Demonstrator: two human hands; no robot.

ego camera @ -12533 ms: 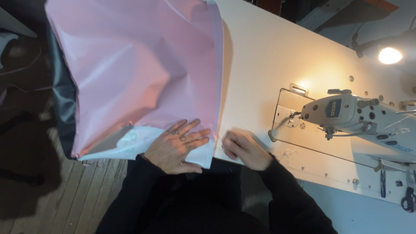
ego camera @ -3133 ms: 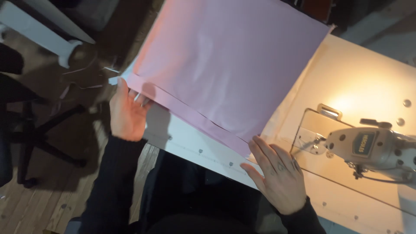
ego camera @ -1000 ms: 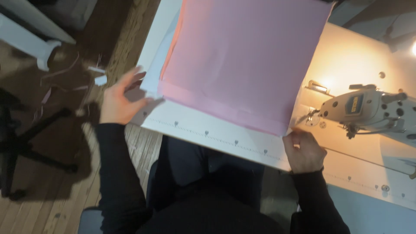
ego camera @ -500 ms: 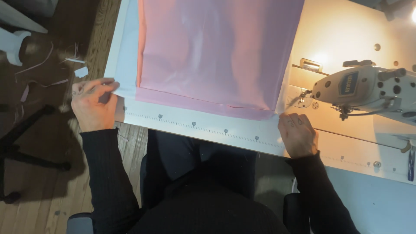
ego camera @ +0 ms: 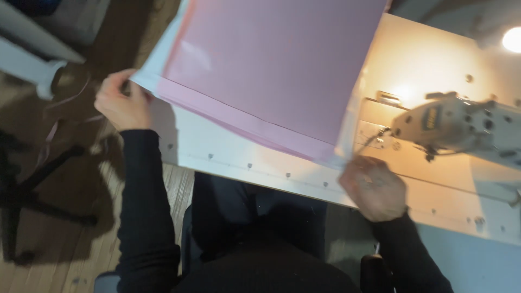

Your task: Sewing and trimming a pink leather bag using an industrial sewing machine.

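- Pink fabric sheet (ego camera: 271, 65) lies spread over the white sewing table (ego camera: 228, 154), near edge folded into a narrow hem band.
- Left hand (ego camera: 120, 102) at the sheet's left corner, fingers pinched on the fabric edge, off the table's side.
- Right hand (ego camera: 373, 187) at the right corner, fingers curled onto the fabric; blurred.
- Sewing machine (ego camera: 461, 125) just right of the sheet, lamp (ego camera: 513, 39) lit.

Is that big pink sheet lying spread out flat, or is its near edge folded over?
Folded at the near edge: the pink sheet shows a narrow turned-over band along it, held between the left hand and right hand.
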